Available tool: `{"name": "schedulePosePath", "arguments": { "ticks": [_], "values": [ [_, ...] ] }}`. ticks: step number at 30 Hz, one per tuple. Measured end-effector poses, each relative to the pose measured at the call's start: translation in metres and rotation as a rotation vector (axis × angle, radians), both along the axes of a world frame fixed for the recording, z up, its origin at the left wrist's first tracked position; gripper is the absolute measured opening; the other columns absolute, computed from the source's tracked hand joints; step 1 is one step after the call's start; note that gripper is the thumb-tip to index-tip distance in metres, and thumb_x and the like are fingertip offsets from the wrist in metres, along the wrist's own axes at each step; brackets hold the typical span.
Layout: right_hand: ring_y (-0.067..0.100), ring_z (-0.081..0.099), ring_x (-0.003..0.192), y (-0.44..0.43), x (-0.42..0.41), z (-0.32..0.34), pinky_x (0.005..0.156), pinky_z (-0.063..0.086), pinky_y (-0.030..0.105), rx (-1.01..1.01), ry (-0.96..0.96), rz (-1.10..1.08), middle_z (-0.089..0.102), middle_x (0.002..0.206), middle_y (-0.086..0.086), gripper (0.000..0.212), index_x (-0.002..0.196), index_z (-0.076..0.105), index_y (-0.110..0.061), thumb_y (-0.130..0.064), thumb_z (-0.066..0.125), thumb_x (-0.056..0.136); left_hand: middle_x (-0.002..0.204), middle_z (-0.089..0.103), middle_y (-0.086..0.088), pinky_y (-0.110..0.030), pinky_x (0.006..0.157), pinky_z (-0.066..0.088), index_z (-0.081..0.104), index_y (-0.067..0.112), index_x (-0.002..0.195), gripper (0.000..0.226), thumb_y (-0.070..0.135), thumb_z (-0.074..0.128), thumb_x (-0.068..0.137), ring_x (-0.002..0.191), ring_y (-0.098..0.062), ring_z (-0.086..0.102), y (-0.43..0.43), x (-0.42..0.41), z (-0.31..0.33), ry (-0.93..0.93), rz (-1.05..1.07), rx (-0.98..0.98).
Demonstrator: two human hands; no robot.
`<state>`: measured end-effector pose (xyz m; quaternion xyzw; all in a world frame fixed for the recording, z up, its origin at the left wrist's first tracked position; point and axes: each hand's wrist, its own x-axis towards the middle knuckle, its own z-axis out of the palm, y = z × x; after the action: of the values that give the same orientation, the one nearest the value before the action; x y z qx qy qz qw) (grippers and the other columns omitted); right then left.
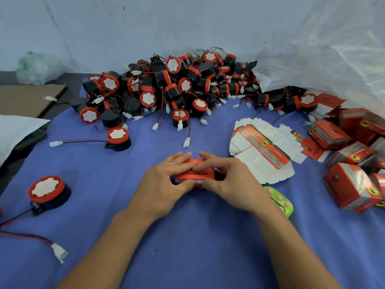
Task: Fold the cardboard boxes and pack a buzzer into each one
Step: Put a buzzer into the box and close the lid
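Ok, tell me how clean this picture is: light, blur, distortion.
Head view: soft even light, only a faint shadow by the near buzzer; the wide-angle lens stretches things toward the corners; plastic bag glares white at right; red box reasonably sharp, its print unreadable.

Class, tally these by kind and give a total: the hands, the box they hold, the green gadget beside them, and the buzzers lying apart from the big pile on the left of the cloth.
Hands: 2, left hand and right hand
Red box held by both: 1
Green gadget: 1
Buzzers apart from the pile: 2, near buzzer and far buzzer
Total: 6
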<state>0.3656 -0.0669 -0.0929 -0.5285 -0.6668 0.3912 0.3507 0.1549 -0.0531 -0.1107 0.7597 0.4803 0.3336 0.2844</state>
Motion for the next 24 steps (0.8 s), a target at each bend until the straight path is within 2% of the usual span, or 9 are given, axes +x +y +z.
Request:
{"name": "schedulePosePath", "arguments": {
  "ticks": [2, 5, 8, 10, 14, 17, 19, 21, 24],
  "values": [
    [-0.015, 0.052, 0.125, 0.0, 0.0, -0.001, 0.108, 0.05, 0.03, 0.013, 0.021, -0.003, 0.059, 0.144, -0.018, 0.039, 0.103, 0.077, -0.048, -0.015, 0.082, 0.083, 0.139, 0.049, 0.036, 0.001, 0.11, 0.02, 0.066, 0.043, 0.133, 0.049, 0.028, 0.08, 0.089, 0.134, 0.029, 0.029, -0.003, 0.002, -0.004, 0.063, 0.028, 0.102],
    [-0.017, 0.047, 0.13, 0.001, 0.0, -0.001, 0.111, 0.048, 0.032, 0.02, 0.049, 0.02, 0.061, 0.142, -0.013, 0.036, 0.104, 0.078, -0.047, -0.016, 0.082, 0.084, 0.132, 0.053, 0.038, 0.0, 0.111, 0.022, 0.069, 0.037, 0.13, 0.042, 0.028, 0.079, 0.09, 0.132, 0.027, 0.036, 0.0, -0.002, -0.001, 0.043, 0.024, 0.104],
    [-0.016, 0.047, 0.13, 0.003, 0.003, 0.0, 0.111, 0.048, 0.034, 0.016, 0.051, 0.035, 0.064, 0.138, -0.016, 0.034, 0.104, 0.078, -0.047, -0.019, 0.08, 0.087, 0.114, 0.055, 0.052, -0.001, 0.109, 0.028, 0.071, 0.047, 0.119, 0.034, 0.031, 0.079, 0.09, 0.128, 0.025, 0.043, 0.003, -0.005, 0.002, -0.01, 0.015, 0.067],
    [-0.016, 0.048, 0.129, 0.004, 0.004, 0.001, 0.111, 0.048, 0.034, 0.007, 0.054, 0.041, 0.064, 0.137, -0.017, 0.032, 0.105, 0.079, -0.044, -0.019, 0.081, 0.086, 0.109, 0.054, 0.057, 0.0, 0.107, 0.028, 0.07, 0.053, 0.112, 0.035, 0.031, 0.08, 0.088, 0.127, 0.025, 0.044, 0.003, -0.004, 0.003, -0.018, 0.008, 0.043],
    [-0.015, 0.048, 0.13, 0.005, 0.006, 0.001, 0.109, 0.048, 0.032, 0.002, 0.066, 0.056, 0.065, 0.136, -0.017, 0.03, 0.107, 0.079, -0.042, -0.017, 0.077, 0.091, 0.109, 0.059, 0.052, 0.001, 0.105, 0.031, 0.07, 0.058, 0.108, 0.034, 0.033, 0.08, 0.087, 0.124, 0.024, 0.048, 0.005, -0.003, 0.004, -0.066, 0.031, 0.008],
    [-0.016, 0.049, 0.128, 0.006, 0.005, 0.002, 0.107, 0.047, 0.025, 0.021, 0.07, 0.05, 0.067, 0.133, -0.015, 0.028, 0.11, 0.08, -0.039, -0.017, 0.069, 0.096, 0.111, 0.063, 0.047, 0.001, 0.102, 0.033, 0.068, 0.062, 0.108, 0.037, 0.033, 0.079, 0.088, 0.122, 0.023, 0.051, 0.006, -0.003, 0.006, -0.105, 0.038, -0.014],
    [-0.017, 0.05, 0.126, 0.005, 0.005, 0.001, 0.104, 0.048, 0.021, 0.029, 0.062, 0.04, 0.067, 0.128, -0.02, 0.028, 0.108, 0.08, -0.04, -0.017, 0.07, 0.095, 0.114, 0.062, 0.047, 0.001, 0.103, 0.032, 0.067, 0.062, 0.109, 0.038, 0.033, 0.079, 0.088, 0.122, 0.024, 0.05, 0.005, -0.002, 0.006, -0.088, 0.037, -0.018],
    [-0.018, 0.05, 0.125, 0.004, 0.004, 0.0, 0.103, 0.048, 0.021, 0.029, 0.058, 0.03, 0.067, 0.124, -0.024, 0.03, 0.105, 0.08, -0.043, -0.016, 0.074, 0.092, 0.116, 0.061, 0.047, 0.001, 0.104, 0.031, 0.067, 0.063, 0.109, 0.04, 0.033, 0.081, 0.086, 0.123, 0.024, 0.048, 0.005, -0.003, 0.006, -0.07, 0.038, -0.022],
    [-0.018, 0.05, 0.126, 0.002, 0.003, -0.001, 0.105, 0.049, 0.025, 0.017, 0.061, 0.0, 0.067, 0.132, -0.017, 0.032, 0.104, 0.08, -0.043, -0.016, 0.077, 0.088, 0.117, 0.063, 0.045, 0.0, 0.103, 0.032, 0.068, 0.067, 0.106, 0.042, 0.032, 0.081, 0.087, 0.125, 0.024, 0.047, 0.006, -0.007, 0.006, -0.074, 0.009, -0.059]
  ]
}}
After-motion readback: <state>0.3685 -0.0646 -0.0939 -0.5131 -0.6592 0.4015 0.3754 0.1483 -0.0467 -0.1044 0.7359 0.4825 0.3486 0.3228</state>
